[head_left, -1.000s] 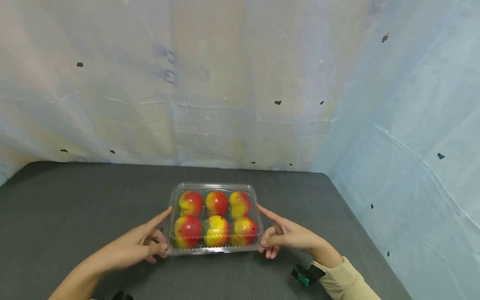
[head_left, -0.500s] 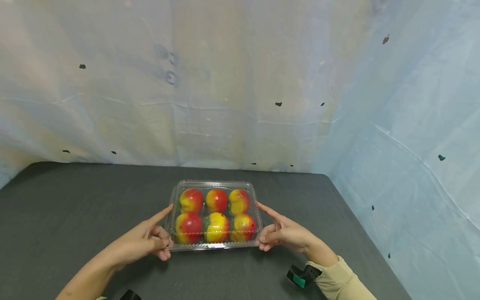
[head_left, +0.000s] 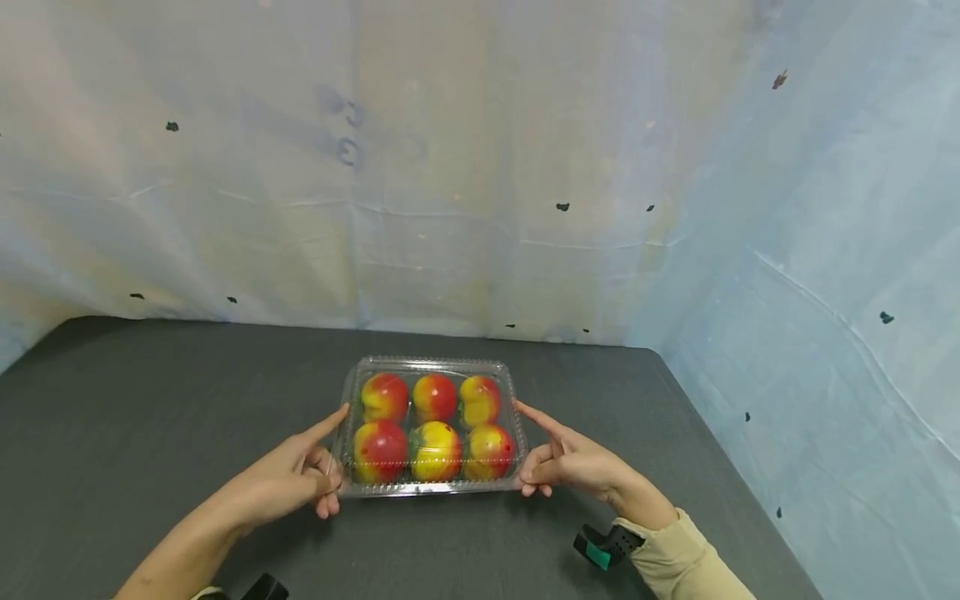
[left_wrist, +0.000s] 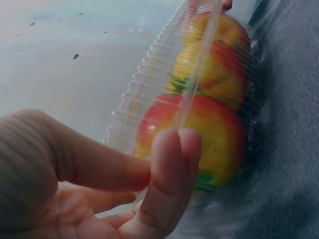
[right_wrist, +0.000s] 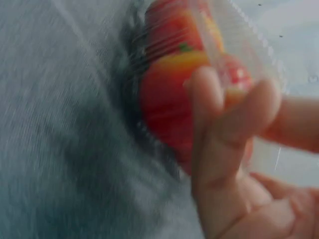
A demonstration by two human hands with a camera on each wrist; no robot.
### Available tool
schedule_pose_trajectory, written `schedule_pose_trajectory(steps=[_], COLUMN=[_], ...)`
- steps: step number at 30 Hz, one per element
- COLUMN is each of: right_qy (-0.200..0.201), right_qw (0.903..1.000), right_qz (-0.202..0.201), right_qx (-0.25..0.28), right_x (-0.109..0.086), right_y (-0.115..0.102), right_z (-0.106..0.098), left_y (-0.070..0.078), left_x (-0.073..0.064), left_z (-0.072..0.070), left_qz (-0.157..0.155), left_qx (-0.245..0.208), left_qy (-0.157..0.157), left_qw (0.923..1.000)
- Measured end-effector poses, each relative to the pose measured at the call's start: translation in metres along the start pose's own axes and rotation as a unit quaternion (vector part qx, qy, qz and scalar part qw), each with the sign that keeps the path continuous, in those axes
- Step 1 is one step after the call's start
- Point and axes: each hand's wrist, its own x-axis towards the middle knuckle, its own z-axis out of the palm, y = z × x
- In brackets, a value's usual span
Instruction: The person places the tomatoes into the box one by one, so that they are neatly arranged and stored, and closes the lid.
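Observation:
A clear plastic clamshell box (head_left: 431, 489) with its lid down holds two rows of red and yellow fruit (head_left: 437, 450) that look like peaches or mangoes. My left hand (head_left: 288, 479) pinches the near left corner of its rim between thumb and curled fingers, the index finger stretched along the left side. At the near right corner my right hand (head_left: 573, 462) pinches the rim the same way, index finger along the right side. In the left wrist view, thumb and fingers (left_wrist: 167, 164) meet on the rim. The right wrist view is blurred, with fingers (right_wrist: 214, 134) at the rim.
The box is over a dark grey table (head_left: 187, 400). Behind the table hangs a pale sheet (head_left: 450, 167) with small dark marks, and a bluish sheet (head_left: 825, 333) borders the right side. A black wrist strap (head_left: 607, 546) is on the right wrist.
The box has shifted slightly away from the person, both hands moving with it and keeping hold of its corners. The left fingers have curled closer at the rim.

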Motion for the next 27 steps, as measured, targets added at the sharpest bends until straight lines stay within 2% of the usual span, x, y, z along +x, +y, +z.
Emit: schedule_pose_trajectory(steps=[4,9,13,17,20,22,23,25,27], right_qy=[0.003,0.022,0.055,0.088,0.112,0.136,0.148,0.178,0.21], right_qw=[0.9993,0.9952,0.9914,0.987,0.9815,0.9748,0.97,0.9571,0.9402], right_qz=[-0.022,-0.044,-0.044,-0.05,-0.057,-0.063,-0.069,-0.086,-0.108], right_qx=[-0.029,-0.085,-0.11,-0.125,-0.145,-0.165,-0.179,-0.212,-0.245], right_x=[-0.002,-0.008,-0.014,-0.018,-0.018,-0.017,-0.016,-0.014,-0.011], right_y=[0.004,0.009,0.009,0.008,0.008,0.008,0.009,0.011,0.013], right_z=[-0.004,-0.009,-0.011,-0.01,-0.008,-0.006,-0.004,-0.002,0.0], left_y=[-0.003,-0.005,-0.005,-0.006,-0.006,-0.007,-0.007,-0.006,-0.005], left_x=[-0.001,-0.008,-0.013,-0.015,-0.015,-0.015,-0.015,-0.015,-0.014], left_z=[0.001,-0.003,-0.014,-0.021,-0.02,-0.017,-0.015,-0.01,-0.005], left_qz=[-0.012,-0.029,-0.006,0.014,0.022,0.028,0.033,0.047,0.061], left_qx=[0.0,0.036,0.076,0.117,0.141,0.17,0.191,0.239,0.286], left_qy=[0.011,0.004,0.006,0.034,0.061,0.091,0.108,0.147,0.187], left_qw=[0.9999,0.9989,0.9971,0.9924,0.9879,0.9809,0.9751,0.9587,0.9378])
